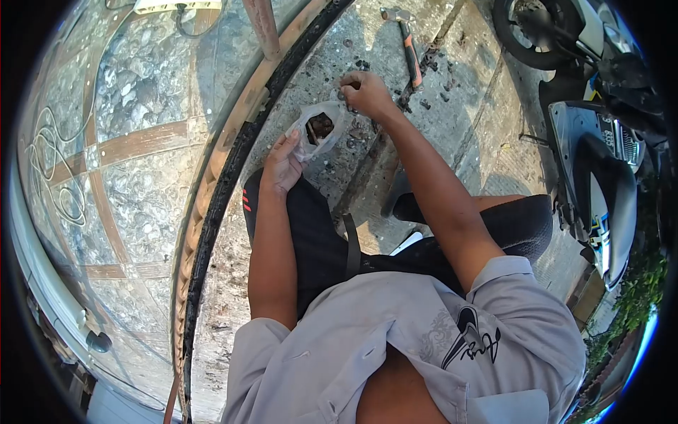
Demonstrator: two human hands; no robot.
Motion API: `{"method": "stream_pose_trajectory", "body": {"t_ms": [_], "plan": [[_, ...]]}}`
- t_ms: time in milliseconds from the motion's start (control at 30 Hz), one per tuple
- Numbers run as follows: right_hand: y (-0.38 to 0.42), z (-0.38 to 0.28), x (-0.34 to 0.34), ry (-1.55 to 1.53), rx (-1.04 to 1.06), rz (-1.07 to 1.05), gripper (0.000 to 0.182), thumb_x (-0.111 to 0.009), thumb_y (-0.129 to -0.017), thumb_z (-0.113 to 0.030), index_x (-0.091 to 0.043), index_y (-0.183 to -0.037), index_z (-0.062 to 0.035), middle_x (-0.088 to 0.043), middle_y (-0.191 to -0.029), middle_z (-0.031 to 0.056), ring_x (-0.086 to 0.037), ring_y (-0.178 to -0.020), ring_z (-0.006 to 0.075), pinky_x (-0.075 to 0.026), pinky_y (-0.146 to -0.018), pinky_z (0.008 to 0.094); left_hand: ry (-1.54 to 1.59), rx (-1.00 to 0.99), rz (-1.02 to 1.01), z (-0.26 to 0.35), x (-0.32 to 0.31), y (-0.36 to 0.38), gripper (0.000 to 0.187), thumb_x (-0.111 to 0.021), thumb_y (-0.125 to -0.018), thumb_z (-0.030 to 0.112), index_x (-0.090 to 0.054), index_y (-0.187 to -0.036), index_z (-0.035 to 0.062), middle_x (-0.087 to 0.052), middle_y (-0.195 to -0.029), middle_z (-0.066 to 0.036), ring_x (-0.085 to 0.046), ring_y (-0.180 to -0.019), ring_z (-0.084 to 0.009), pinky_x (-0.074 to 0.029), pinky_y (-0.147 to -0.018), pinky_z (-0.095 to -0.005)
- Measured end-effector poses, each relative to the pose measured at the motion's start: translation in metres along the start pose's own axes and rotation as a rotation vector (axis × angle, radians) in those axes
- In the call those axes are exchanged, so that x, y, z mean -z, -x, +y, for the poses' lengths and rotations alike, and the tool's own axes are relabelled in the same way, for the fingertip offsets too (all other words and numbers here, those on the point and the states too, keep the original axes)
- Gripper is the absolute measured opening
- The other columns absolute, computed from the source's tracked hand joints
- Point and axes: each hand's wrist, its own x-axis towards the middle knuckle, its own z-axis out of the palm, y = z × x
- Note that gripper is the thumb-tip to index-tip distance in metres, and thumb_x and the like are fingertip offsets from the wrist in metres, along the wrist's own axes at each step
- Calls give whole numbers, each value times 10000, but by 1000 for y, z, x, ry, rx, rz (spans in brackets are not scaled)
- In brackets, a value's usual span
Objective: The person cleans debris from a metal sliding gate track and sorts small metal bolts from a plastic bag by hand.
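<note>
A clear plastic bag (329, 141) with dark brown lumps (320, 126) inside is held open above the ground. My left hand (284, 160) grips the bag's left edge, thumb and fingers pinched on the plastic. At the bag's upper right, my right hand (364, 94) has its fingers curled together in a pinch; whatever is between the fingertips is too small to make out. Dark fragments lie scattered on the concrete around the bag. Beyond my right hand lies a hammer (409, 53) with an orange and black handle.
A curved edge with a black strip (212, 205) runs along the left, beside a patterned tiled floor (141, 162). A post (262, 28) stands on it. A white cable (53, 166) and power strip (173, 6) lie left. A motorcycle (600, 191) is at the right.
</note>
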Motion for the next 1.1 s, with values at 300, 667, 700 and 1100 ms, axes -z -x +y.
{"method": "stream_pose_trajectory", "body": {"t_ms": [300, 667, 700, 1100], "plan": [[-15, 106, -49, 434, -134, 173, 406, -773, -721, -276, -675, -1035, -38, -663, -988, 191, -543, -1185, 317, -437, -999, 382, -3, 20, -27, 5, -10, 1, 278, -656, -920, 269, -601, -1146, 117, -685, -1013, 0, -672, -865, -135, -546, -735, -296], [4, -2, 32, -359, -133, -167, 189, -759, -713, -118, -720, -863, -9, -700, -775, 113, -682, -715, 196, -543, -651, 355, 46, 18, -67, 5, -4, -5, 260, -627, -940, 240, -590, -1153, 95, -678, -1028, -21, -664, -919, -137, -545, -806, -298], [13, -29, 38, -344, -50, -244, 185, -755, -724, -122, -720, -865, -7, -699, -770, 115, -681, -712, 189, -539, -648, 352, 37, 17, -53, 6, -6, -4, 261, -626, -942, 239, -590, -1154, 93, -678, -1029, -21, -664, -917, -138, -545, -808, -297], [-54, 16, 4, 218, 197, 90, 266, -604, -878, -137, -673, -1122, -57, -692, -966, 170, -667, -894, 333, -536, -799, 400, 60, -4, -38, 2, -5, -3, 288, -640, -932, 243, -582, -1164, 83, -673, -1006, -24, -663, -914, -149, -546, -851, -314]]}}
